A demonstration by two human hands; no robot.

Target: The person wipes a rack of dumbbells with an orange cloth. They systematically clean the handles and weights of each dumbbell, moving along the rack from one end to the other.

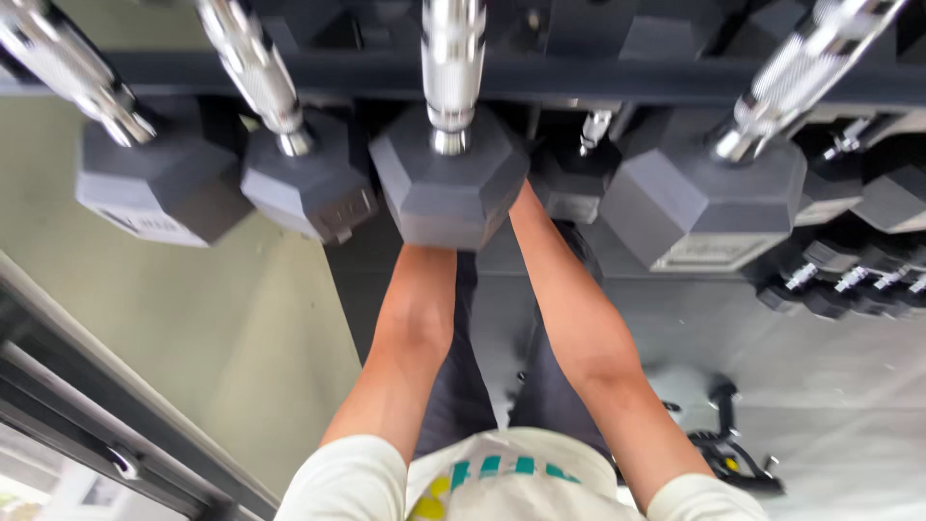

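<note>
A row of grey hexagonal dumbbells with chrome handles lies on a dark rack, seen from above. The middle dumbbell [449,183] points its hexagonal head toward me. My left forearm [410,328] and my right forearm [579,328] both reach down and forward beneath that head. It covers both hands from the wrists on, so what they touch or hold is hidden. I wear a white short-sleeved shirt and dark trousers.
More dumbbells flank the middle one: two at left [154,183] [304,188] and a larger one at right [704,203]. Smaller dumbbells [849,280] sit lower at right. The rack rail [598,77] crosses the top. A black object [733,453] lies on the grey floor.
</note>
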